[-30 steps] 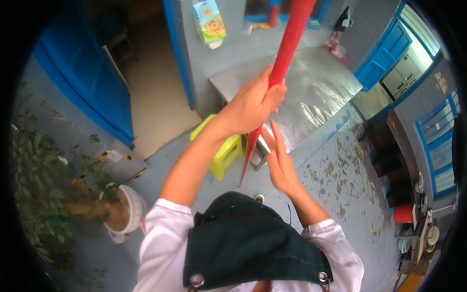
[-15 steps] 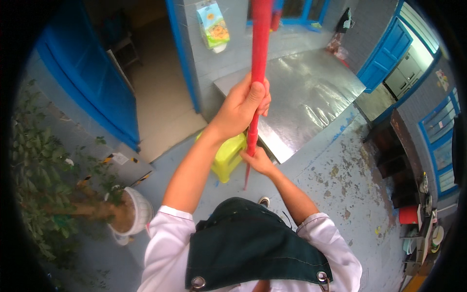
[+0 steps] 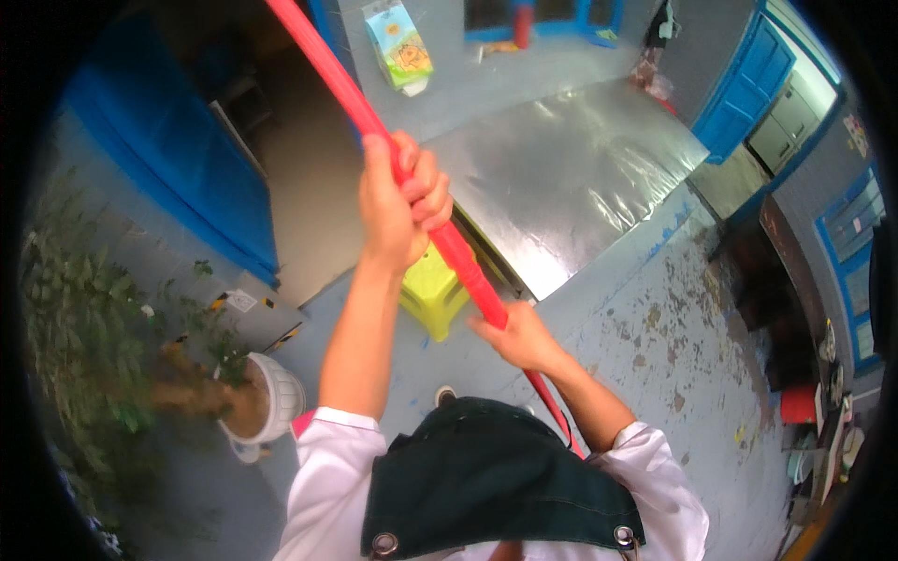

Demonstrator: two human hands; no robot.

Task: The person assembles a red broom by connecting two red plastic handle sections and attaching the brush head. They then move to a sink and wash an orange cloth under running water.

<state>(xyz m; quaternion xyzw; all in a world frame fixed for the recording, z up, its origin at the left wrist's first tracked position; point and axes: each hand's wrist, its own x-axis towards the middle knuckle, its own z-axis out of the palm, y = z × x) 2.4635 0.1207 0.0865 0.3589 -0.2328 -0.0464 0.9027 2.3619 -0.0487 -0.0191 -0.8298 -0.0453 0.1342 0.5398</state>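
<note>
Both hands are gripping a long red pole (image 3: 440,229), a smooth, round, glossy shaft that is running diagonally from the upper left of the view down to the lower right, where it is passing beside the dark green apron (image 3: 496,477). The left hand (image 3: 400,201) is wrapping the pole high up, fingers curled tight around the shaft and knuckles facing the camera. The right hand (image 3: 519,337) is clasping the pole lower down, closed around it with the thumb side uppermost; how its fingers are lying underneath cannot be told. The pole's lower end is hidden behind the apron bib and the right forearm.

The person is wearing white sleeves (image 3: 327,467), and the apron is showing two round metal eyelets at its lower corners.

Below the hands, a small yellow-green plastic stool (image 3: 432,297) with a square top is standing on the grey concrete floor (image 3: 655,374), which is looking worn, blotched and flaking. Just beyond the stool a large sheet of crinkled, shiny metal foil (image 3: 571,178) is covering a flat rectangular surface. To the left a white ribbed pot (image 3: 276,402) is holding a leafy green plant (image 3: 94,318). A blue door (image 3: 159,159) is standing at the upper left.
</note>
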